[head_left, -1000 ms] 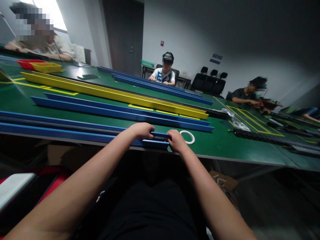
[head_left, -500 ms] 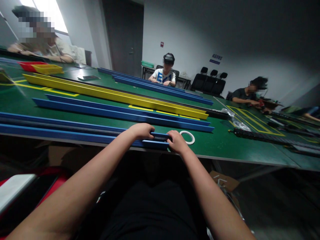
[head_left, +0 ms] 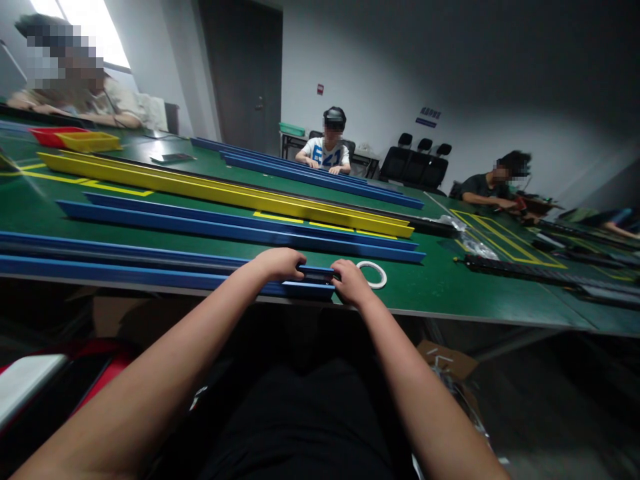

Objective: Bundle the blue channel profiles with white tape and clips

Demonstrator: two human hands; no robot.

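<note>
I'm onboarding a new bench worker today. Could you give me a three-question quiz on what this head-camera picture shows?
1. True or false: both hands rest on the near blue rail.
2. What lies just right of the right hand: A) a white ring, B) a red tray, C) a phone?
3. What colour is the long rail lying beyond the blue ones in mid-table?

Key:
1. True. The left hand lies on top of the near blue rail and the right hand is at its end.
2. A, the white ring on the green table.
3. Yellow, the yellow rail.
</note>
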